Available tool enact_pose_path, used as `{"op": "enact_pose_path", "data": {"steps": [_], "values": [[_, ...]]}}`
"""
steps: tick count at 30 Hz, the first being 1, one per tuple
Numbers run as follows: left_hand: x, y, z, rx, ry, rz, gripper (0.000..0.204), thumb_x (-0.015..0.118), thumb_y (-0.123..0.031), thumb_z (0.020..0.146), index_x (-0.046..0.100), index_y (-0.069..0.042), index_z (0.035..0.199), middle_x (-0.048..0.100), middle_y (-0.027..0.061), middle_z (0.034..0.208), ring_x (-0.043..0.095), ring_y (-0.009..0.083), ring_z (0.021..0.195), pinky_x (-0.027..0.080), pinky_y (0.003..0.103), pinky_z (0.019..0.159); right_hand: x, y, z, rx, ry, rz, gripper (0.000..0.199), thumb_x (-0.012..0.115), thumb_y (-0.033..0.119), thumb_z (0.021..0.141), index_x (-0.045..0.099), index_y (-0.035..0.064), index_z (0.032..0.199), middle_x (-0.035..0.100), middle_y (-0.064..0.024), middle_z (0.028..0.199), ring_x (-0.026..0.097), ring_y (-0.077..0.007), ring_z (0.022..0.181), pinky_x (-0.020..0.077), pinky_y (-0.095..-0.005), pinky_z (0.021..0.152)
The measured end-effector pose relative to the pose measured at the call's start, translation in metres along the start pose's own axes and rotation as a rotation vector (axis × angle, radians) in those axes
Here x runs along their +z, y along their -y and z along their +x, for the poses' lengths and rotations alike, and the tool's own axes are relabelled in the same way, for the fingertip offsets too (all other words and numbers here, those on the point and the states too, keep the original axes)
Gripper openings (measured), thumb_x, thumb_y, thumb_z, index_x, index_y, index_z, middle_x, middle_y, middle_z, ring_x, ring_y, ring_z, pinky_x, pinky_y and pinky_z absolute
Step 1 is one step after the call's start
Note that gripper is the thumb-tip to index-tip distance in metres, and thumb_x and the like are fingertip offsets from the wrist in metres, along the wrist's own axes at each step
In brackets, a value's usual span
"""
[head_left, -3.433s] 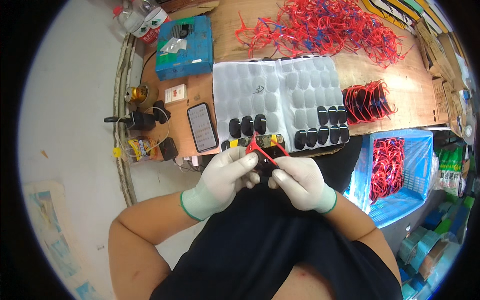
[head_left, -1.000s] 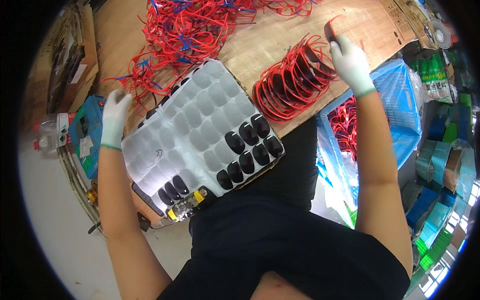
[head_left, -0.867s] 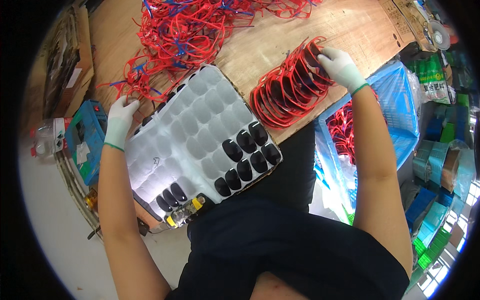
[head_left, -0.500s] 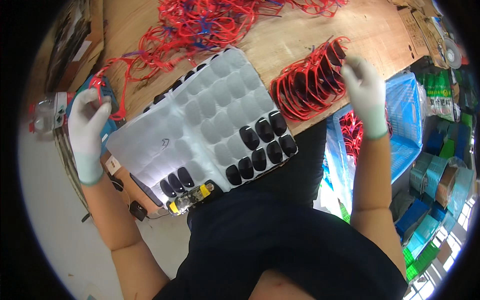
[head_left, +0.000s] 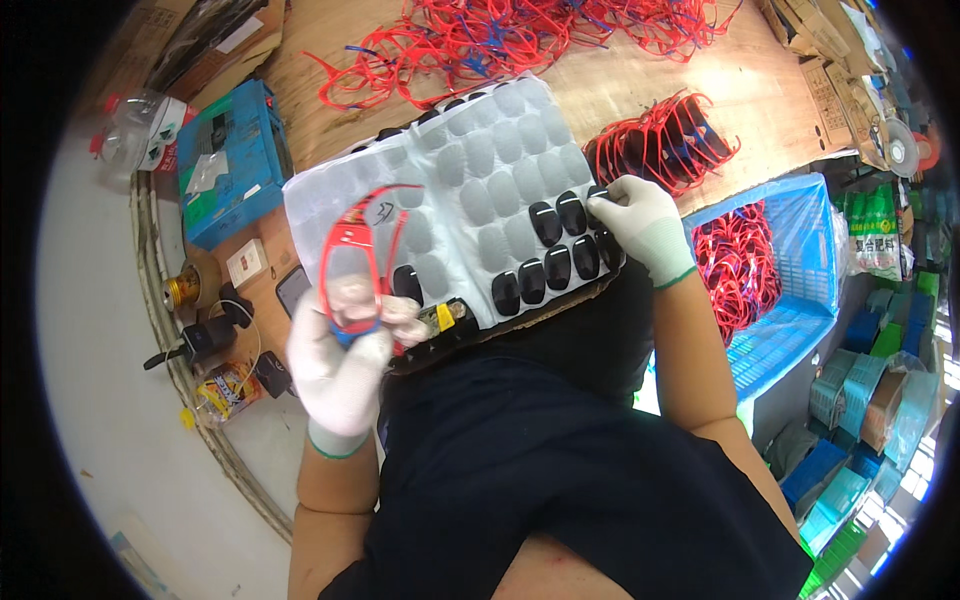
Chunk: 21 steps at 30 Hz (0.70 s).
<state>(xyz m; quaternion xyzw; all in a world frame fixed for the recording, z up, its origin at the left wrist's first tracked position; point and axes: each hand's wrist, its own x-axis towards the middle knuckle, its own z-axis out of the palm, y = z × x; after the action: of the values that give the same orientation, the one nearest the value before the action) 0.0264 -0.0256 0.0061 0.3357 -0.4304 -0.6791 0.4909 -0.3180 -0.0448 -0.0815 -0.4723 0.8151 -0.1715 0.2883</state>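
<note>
My left hand (head_left: pixel 338 378), in a white glove, is closed on a red glasses frame (head_left: pixel 350 236) with a blue part near my fingers. It is raised over the left side of a grey dimpled lens tray (head_left: pixel 462 163). My right hand (head_left: pixel 648 226), also gloved, pinches a dark lens (head_left: pixel 598 192) at the tray's right edge. Several more dark lenses (head_left: pixel 558 267) lie in the tray's near right pockets. Partly hidden beside my left hand are another dark lens (head_left: pixel 407 284) and a yellow-and-black tool (head_left: pixel 443 317).
A tangled heap of red frames (head_left: pixel 470 45) covers the far table. Red glasses with dark lenses (head_left: pixel 665 145) stand in a row to the right. A blue crate (head_left: pixel 808 270) at right holds red glasses. At left are a blue box (head_left: pixel 235 165) and a plastic bottle (head_left: pixel 130 130).
My left hand has brought the red frame from the far left toward me, over the tray. My right hand has moved from the row of glasses to the tray's lenses. The view has shifted.
</note>
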Motion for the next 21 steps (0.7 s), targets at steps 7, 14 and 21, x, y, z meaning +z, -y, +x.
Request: {"op": "enact_pose_path", "data": {"steps": [7, 14, 21], "values": [[-0.009, -0.009, -0.043, -0.194, 0.104, 0.048, 0.034, 0.053, -0.006, 0.102, 0.04, 0.0, 0.132, 0.067, 0.0252, 0.111, 0.073, 0.0272, 0.087, 0.059, 0.037, 0.08, -0.015, 0.012, -0.022, -0.244, -0.116, 0.19, 0.018, 0.071, 0.016, 0.088, 0.07, -0.0013, 0.093, 0.067, -0.0115, 0.078, 0.066, -0.0163, 0.073, 0.0512, -0.0323, 0.066], [0.002, -0.002, -0.047, -0.076, 0.314, 0.519, 0.035, 0.045, 0.002, 0.1, 0.039, -0.003, 0.134, 0.069, 0.019, 0.107, 0.067, 0.015, 0.073, 0.055, 0.028, 0.068, -0.015, 0.089, -0.131, -0.293, 0.365, 0.983, 0.033, 0.066, 0.001, 0.091, 0.055, -0.003, 0.122, 0.064, -0.0091, 0.097, 0.065, -0.0135, 0.077, 0.0538, -0.028, 0.069], [0.013, 0.0, -0.046, -0.053, 0.303, 0.666, 0.018, 0.052, -0.009, 0.101, 0.05, 0.003, 0.114, 0.069, 0.013, 0.086, 0.07, 0.0244, 0.072, 0.055, 0.035, 0.067, 0.031, 0.109, -0.165, -0.401, 0.38, 1.181, 0.028, 0.061, -0.009, 0.092, 0.057, -0.0028, 0.119, 0.065, -0.0125, 0.103, 0.065, -0.0136, 0.081, 0.0546, -0.0268, 0.071]]}}
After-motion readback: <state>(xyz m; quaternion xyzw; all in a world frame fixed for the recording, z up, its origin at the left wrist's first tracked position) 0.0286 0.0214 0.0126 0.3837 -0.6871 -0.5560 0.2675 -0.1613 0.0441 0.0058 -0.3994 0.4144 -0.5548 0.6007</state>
